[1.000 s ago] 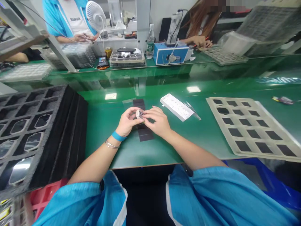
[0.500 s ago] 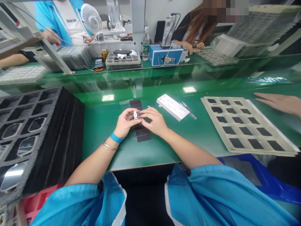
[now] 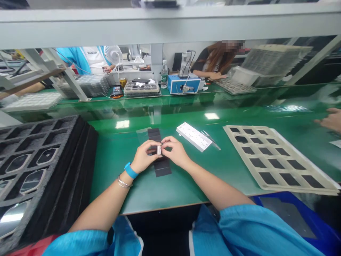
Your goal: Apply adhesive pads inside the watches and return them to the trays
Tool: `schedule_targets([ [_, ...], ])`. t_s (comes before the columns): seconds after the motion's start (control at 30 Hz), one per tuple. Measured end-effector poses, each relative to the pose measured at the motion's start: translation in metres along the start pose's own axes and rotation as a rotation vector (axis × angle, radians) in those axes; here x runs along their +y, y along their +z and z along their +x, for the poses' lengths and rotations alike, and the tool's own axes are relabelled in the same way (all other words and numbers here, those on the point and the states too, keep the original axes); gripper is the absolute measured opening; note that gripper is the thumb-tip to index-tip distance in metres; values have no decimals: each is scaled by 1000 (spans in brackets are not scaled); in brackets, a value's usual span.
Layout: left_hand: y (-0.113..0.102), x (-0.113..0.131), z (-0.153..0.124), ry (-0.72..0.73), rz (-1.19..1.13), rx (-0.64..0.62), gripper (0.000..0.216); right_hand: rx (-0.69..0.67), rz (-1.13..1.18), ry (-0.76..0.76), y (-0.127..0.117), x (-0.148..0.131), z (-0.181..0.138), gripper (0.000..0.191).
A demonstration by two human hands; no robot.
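Observation:
My left hand point(image 3: 144, 156) and my right hand point(image 3: 174, 152) meet over the green bench, both pinching one small white part point(image 3: 159, 150) between their fingertips. Under them lies a strip of black squares on clear film point(image 3: 159, 156). Just to the right of my right hand sits a flat white tray point(image 3: 194, 136) with slim tweezers point(image 3: 211, 138) beside it. A blue band and metal bangles circle my left wrist.
A stack of black foam trays point(image 3: 37, 167) holding shiny oval parts fills the left. A beige tray with dark square pockets point(image 3: 274, 158) lies right. Another person's hand point(image 3: 329, 121) reaches in at the far right edge. Co-workers sit across, behind a blue box point(image 3: 183, 85) and a bottle point(image 3: 164, 74).
The camera tilted up, so an overhead shelf beam now shows. My hands stay together on the small part, turned edge-on. The other person's hand at right drew back toward the edge.

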State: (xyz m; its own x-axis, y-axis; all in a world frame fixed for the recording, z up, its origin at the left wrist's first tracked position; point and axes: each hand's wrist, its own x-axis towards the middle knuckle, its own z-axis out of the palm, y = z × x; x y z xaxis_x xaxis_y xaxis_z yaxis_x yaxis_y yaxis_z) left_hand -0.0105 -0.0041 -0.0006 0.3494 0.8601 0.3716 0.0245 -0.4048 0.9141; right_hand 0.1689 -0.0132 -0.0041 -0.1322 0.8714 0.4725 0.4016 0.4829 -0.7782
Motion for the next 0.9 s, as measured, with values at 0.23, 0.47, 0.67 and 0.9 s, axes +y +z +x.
schedule_targets([
  [0.23, -1, 2, -1, 98, 199, -3, 28, -111, 98, 115, -3, 4, 4, 8],
  [0.47, 4, 4, -4, 34, 138, 39, 29, -98, 220, 165, 0, 5, 3, 6],
  [0.67, 6, 2, -4, 27, 114, 77, 29, -87, 302, 217, 4, 10, 3, 6],
  [0.9, 11, 2, -6, 16, 89, 116, 29, -91, 285, 221, 5, 11, 3, 9],
])
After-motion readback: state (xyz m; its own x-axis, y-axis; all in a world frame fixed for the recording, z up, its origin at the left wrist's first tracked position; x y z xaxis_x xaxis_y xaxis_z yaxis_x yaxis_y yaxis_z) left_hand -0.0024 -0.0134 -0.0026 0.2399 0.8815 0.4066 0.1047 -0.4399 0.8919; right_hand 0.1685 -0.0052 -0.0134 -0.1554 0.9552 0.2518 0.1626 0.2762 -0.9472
